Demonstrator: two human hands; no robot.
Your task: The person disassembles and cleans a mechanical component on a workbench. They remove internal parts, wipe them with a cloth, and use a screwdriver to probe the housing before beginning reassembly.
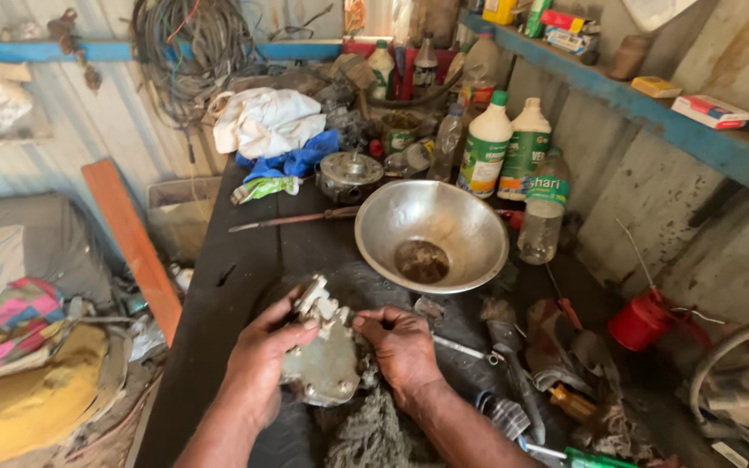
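My left hand point(257, 355) grips a grimy grey metal engine part point(327, 364), carburetor-like, holding it upright above the dark workbench point(236, 251). A pale fitting sticks out at the part's top. My right hand point(402, 345) is closed around a thin metal tool point(461, 348) whose tip meets the top of the part; the tool's shaft runs out to the right. A frayed grey rag point(373, 432) lies under both hands.
A steel bowl point(470, 227) with dark residue sits just beyond the hands. Plastic bottles point(513, 152), a screwdriver point(292, 220), cloths and a round metal part point(348, 176) crowd the back. Tools and a red can point(641, 321) lie right. A blue shelf point(652, 121) overhangs.
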